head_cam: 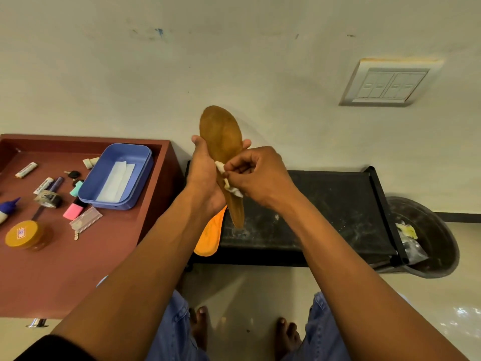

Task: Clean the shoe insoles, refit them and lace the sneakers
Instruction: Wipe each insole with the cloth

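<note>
My left hand (205, 173) grips a brown insole (221, 134) around its middle and holds it upright in front of the wall. My right hand (256, 173) pinches a crumpled white tissue (229, 182) and presses it against the insole's face. A second insole (212, 234), orange side up, lies on the left end of the black stand (325, 204) below my hands. No sneakers are in view.
A reddish-brown table (78, 256) at left carries a blue tray (117, 175) with white tissue, a yellow jar (24, 234), tubes, keys and several small items. A dark bin (429, 238) with scraps stands right of the stand. A switch panel (390, 83) is on the wall.
</note>
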